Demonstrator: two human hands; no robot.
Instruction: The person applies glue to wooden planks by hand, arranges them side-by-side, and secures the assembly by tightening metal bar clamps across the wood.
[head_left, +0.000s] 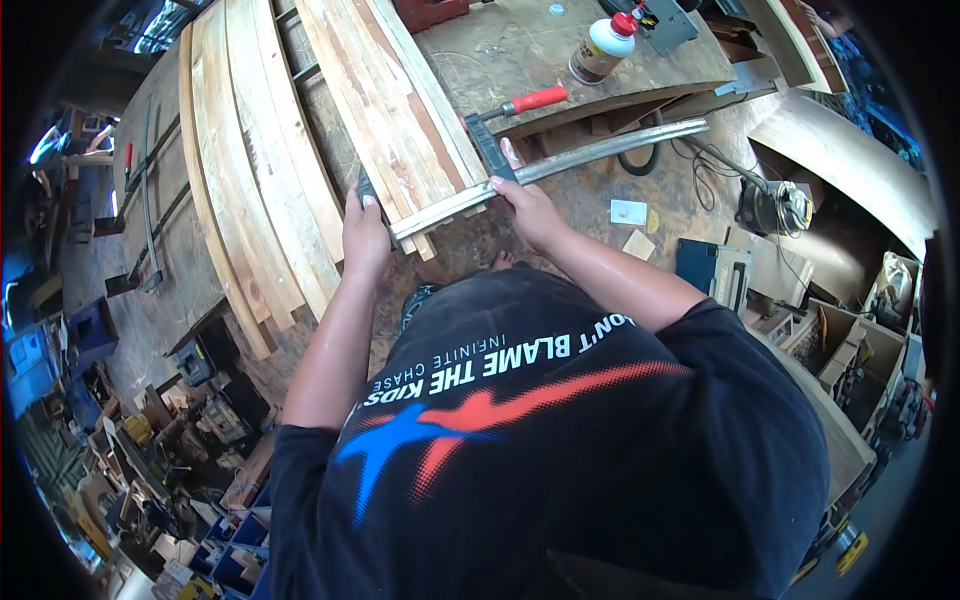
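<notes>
A metal bar clamp (595, 155) lies across the near end of a panel of wooden strips (395, 120). My left hand (367, 240) is closed round the clamp's dark jaw at the panel's left edge. At the right edge, my right hand (532, 215) grips the clamp by its sliding jaw, thumb against the bar. The screw's red handle (538, 99) points up and right over the workbench. Beyond my right hand, the bar sticks out past the bench. A second panel of boards (245, 150) lies to the left of my left hand.
A white glue bottle with a red cap (603, 48) stands on the workbench (480, 60). Another bar clamp (150, 215) lies at the left. A corded power tool (785, 207) and a teal case (712, 268) sit on the floor at right. Tools crowd the lower left.
</notes>
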